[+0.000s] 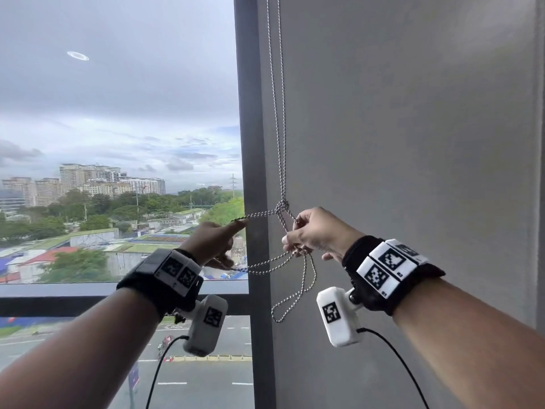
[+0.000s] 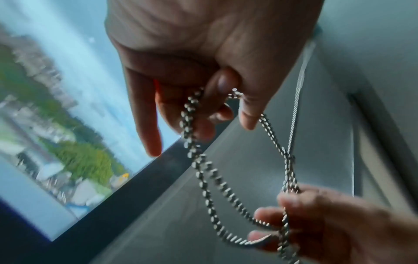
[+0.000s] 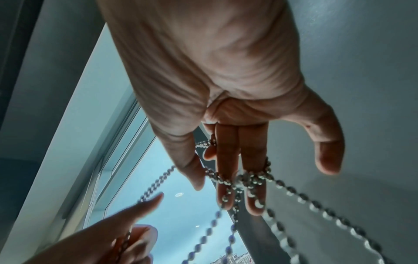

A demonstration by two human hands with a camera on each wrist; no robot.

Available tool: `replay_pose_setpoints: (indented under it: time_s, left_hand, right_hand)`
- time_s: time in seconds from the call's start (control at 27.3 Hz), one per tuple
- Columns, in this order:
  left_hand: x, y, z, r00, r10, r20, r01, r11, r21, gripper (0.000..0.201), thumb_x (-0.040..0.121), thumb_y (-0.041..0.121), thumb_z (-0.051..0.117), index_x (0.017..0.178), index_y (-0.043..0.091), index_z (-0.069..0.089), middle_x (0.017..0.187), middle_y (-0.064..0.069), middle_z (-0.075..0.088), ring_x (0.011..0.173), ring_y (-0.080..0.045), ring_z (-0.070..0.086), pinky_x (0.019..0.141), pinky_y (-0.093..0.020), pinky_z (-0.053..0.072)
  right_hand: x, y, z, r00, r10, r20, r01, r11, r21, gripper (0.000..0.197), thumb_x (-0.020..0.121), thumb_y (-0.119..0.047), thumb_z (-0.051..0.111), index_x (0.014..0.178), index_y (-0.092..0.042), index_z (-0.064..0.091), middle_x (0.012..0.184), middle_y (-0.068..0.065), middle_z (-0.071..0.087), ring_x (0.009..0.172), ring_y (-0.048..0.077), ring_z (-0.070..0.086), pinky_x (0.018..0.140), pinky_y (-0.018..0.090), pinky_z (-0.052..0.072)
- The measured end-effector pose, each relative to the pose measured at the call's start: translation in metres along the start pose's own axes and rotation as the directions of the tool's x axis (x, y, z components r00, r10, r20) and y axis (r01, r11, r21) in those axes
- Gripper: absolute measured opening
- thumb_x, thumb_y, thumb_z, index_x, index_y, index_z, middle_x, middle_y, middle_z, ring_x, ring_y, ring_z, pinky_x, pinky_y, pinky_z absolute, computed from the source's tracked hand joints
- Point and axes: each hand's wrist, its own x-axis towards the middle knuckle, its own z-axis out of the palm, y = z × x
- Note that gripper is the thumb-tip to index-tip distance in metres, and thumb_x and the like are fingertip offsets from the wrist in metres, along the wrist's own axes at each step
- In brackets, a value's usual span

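A metal bead chain (image 1: 279, 119) hangs down along the dark window post (image 1: 250, 143) and is tangled into a knot (image 1: 282, 205). My left hand (image 1: 213, 243) is left of the knot. Its index finger points out with a strand over the tip, and the other fingers and thumb pinch lower strands (image 2: 192, 125). My right hand (image 1: 306, 231) is right of the knot and pinches the chain between thumb and index. More strands wrap its middle fingers (image 3: 251, 176). A slack loop (image 1: 290, 305) dangles below both hands.
A large window (image 1: 118, 113) on the left looks out over buildings, trees and a road far below. A dark horizontal rail (image 1: 73, 304) crosses it under my left wrist. A plain grey wall or blind (image 1: 413, 143) fills the right side.
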Motion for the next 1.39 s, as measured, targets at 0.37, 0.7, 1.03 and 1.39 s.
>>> replay_pose_setpoints:
  time_s: [0.37, 0.7, 1.03, 1.39]
  left_hand:
    - [-0.003, 0.000, 0.004, 0.990, 0.085, -0.114, -0.054, 0.965, 0.256, 0.054, 0.079, 0.049, 0.064, 0.045, 0.010, 0.046, 0.028, 0.007, 0.032, 0.028, -0.011, 0.027, 0.043, -0.020, 0.026]
    - [-0.001, 0.002, 0.006, 0.995, 0.078, -0.061, -0.085, 0.990, -0.109, 0.055, 0.073, 0.051, 0.068, 0.042, 0.017, 0.038, 0.037, 0.004, 0.028, 0.032, -0.012, 0.021, 0.041, -0.018, 0.021]
    - [-0.012, -0.024, 0.050, 0.939, -0.045, 0.341, 0.159, 0.935, -0.316, 0.013, 0.079, 0.003, 0.059, 0.090, -0.002, 0.061, 0.060, -0.011, 0.052, 0.050, -0.022, 0.058, 0.079, -0.046, 0.054]
    - [-0.015, -0.015, 0.076, 0.961, 0.118, 0.251, -0.022, 0.935, -0.353, 0.017, 0.082, 0.022, 0.066, 0.067, 0.016, 0.061, 0.046, 0.004, 0.036, 0.037, -0.008, 0.022, 0.038, -0.014, 0.015]
  right_hand:
    - [-0.005, 0.004, 0.002, 1.000, 0.006, 0.027, -0.010, 0.991, 0.131, 0.011, 0.091, 0.001, 0.056, 0.094, -0.009, 0.052, 0.105, 0.021, 0.074, 0.039, 0.003, 0.058, 0.024, 0.010, 0.031]
    - [0.014, 0.023, 0.006, 0.997, 0.067, 0.034, -0.073, 0.974, 0.215, 0.015, 0.088, -0.009, 0.060, 0.082, -0.020, 0.052, 0.089, 0.007, 0.078, 0.062, 0.016, 0.066, 0.084, 0.039, 0.047]
    - [0.013, 0.013, 0.009, 0.999, -0.002, 0.053, -0.008, 0.984, 0.180, 0.013, 0.090, -0.008, 0.058, 0.102, -0.012, 0.057, 0.089, 0.010, 0.079, 0.077, 0.023, 0.076, 0.075, 0.033, 0.055]
    - [0.016, 0.009, 0.005, 0.999, -0.052, -0.007, 0.052, 0.998, 0.038, 0.016, 0.082, -0.009, 0.057, 0.095, -0.019, 0.057, 0.077, 0.003, 0.073, 0.062, 0.019, 0.067, 0.074, 0.037, 0.051]
